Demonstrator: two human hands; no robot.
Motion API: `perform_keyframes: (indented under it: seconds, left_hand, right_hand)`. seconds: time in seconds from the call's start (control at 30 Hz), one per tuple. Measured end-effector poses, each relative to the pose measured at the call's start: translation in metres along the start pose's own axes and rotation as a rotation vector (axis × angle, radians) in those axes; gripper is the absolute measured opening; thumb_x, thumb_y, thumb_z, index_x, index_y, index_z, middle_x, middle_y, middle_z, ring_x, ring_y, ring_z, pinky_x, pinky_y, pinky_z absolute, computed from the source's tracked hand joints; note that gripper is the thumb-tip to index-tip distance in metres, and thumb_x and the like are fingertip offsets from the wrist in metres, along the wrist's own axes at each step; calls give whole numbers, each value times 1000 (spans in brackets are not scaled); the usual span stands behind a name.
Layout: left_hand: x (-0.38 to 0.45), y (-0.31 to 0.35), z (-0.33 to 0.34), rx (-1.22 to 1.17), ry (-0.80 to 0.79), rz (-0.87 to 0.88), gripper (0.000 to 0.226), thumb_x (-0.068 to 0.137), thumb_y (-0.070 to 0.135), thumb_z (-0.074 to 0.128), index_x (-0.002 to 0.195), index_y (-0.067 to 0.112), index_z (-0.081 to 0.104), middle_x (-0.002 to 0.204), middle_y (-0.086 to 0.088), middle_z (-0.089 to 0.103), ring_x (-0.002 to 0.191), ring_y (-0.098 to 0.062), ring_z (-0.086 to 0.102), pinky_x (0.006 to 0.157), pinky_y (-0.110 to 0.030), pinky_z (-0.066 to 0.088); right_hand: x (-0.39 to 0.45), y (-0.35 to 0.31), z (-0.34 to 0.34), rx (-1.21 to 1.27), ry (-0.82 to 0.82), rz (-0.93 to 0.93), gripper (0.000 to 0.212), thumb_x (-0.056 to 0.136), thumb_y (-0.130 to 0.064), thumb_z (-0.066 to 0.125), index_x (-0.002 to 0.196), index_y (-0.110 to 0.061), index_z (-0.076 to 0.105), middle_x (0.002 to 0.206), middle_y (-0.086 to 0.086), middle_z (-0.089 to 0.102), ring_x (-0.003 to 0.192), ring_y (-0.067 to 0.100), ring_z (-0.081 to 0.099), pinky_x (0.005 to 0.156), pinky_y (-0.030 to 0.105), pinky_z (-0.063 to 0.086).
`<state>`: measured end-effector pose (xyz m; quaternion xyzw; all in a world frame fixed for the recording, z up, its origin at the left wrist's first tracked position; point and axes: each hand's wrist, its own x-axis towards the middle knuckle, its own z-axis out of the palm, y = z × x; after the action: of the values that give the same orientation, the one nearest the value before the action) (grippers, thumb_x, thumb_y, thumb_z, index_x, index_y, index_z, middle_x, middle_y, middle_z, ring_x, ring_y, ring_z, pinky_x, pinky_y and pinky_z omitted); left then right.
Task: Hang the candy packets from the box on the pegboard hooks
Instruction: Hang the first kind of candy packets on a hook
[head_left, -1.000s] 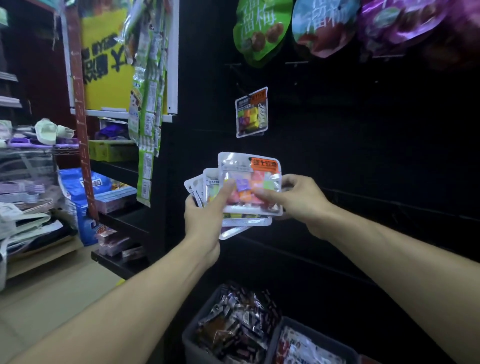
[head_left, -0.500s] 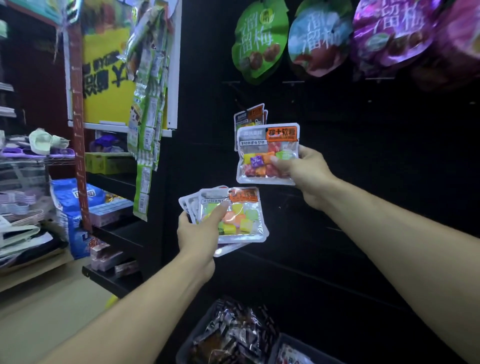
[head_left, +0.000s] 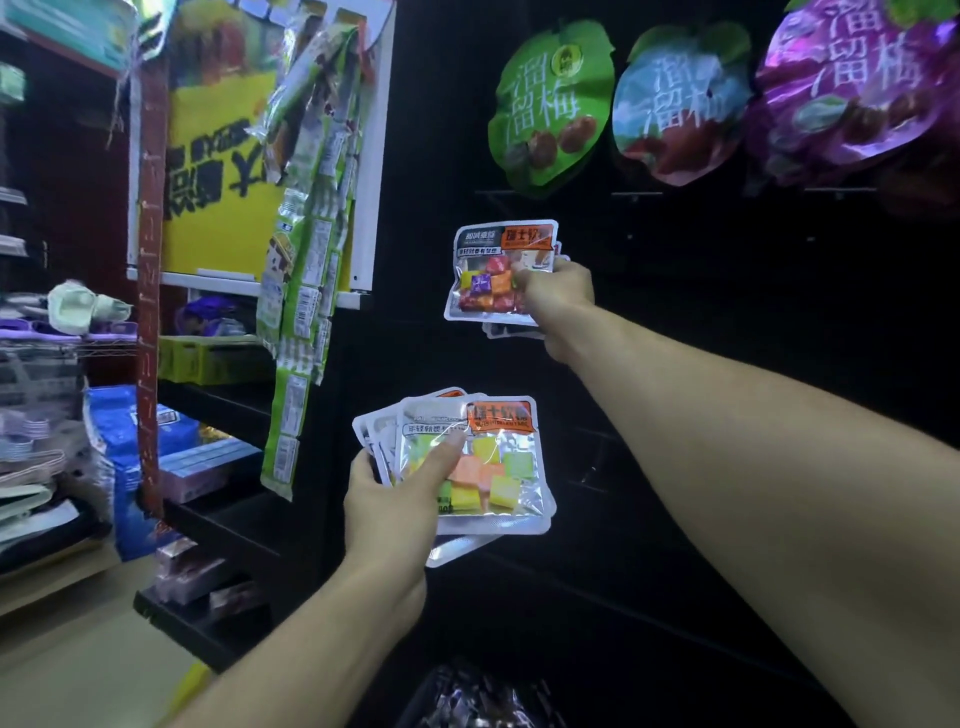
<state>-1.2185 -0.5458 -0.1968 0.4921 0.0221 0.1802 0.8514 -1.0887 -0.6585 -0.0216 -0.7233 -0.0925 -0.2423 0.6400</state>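
Since the earlier frame, the right hand (head_left: 558, 291) has carried one candy packet (head_left: 496, 273) up and away, to the far black pegboard (head_left: 675, 322), where it overlaps packets already hanging (head_left: 514, 330). Fingers and thumb pinch the packet's right edge, so the packet extends leftward from the grip, its long axis upright, with the top edge above the fingers. The hook itself is hidden behind the packet; whether the hanging hole has engaged cannot be told. The left hand (head_left: 387, 506), nearer and lower, grips a fanned stack of packets (head_left: 475, 467), thumb pressed across the front. The right hand is thus the closer one to the hook.
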Motion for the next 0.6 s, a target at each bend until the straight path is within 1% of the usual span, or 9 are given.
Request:
perform_keyframes:
  seconds: [0.07,0.17,0.23,0.33,0.4,0.47,0.53,0.6]
  left_hand:
    - [4,-2,-4,2,-4,1,52,76,33,93,120,25,67,103,-1,83,91,-28,82,94,-56,62]
    - [9,-7,-7,-4,-6,1,51,77,31,93,119,25,67,102,0,83,90,-27,82,93,-56,63]
    - [13,-11,-6,-5,-1,3,50,77,30,93,119,25,67,102,-1,83,90,-27,82,93,-56,63]
    - [20,-15,-4,-7,5,-2,51,75,32,94,118,25,67,102,0,83,92,-27,82,93,-57,62]
    - [23,-16,-1,-12,1,-5,52,75,34,95,118,26,67,103,1,83,93,-27,82,94,-57,62]
    - [25,-17,1,-18,-5,-7,53,74,35,96,118,27,68,104,2,83,94,-26,81,95,-57,61]
    - [25,-19,3,-21,-16,-12,51,75,32,95,118,26,68,104,0,83,94,-27,81,95,-57,62]
    - [25,-22,5,-24,-24,-19,49,77,29,94,119,24,68,104,-2,82,93,-28,82,93,-57,62]
  right_hand:
    - [6,1,5,12,18,8,9,102,-17,67,107,-15,73,104,4,79,98,24,77,87,38,63]
    - [8,1,11,37,33,29,8,100,-16,66,102,-16,73,100,4,80,97,27,77,89,47,64]
    - [6,0,14,62,44,54,9,99,-14,63,99,-17,71,101,8,80,97,32,77,89,54,63]
    - [0,0,17,93,80,85,12,94,-16,59,103,-18,67,101,11,79,95,38,77,89,58,62]
    - [-2,0,18,100,110,81,17,89,-16,54,101,-18,66,101,13,79,97,40,77,87,62,61]
    - [-4,-1,19,92,133,55,27,83,-15,48,102,-15,68,98,12,79,93,40,78,80,65,62]
    - [-6,-3,19,81,143,37,28,82,-14,48,101,-15,69,95,11,80,90,39,78,75,66,62]
    - [-8,-5,20,68,151,40,26,84,-14,49,101,-17,68,96,9,79,90,37,78,75,63,63]
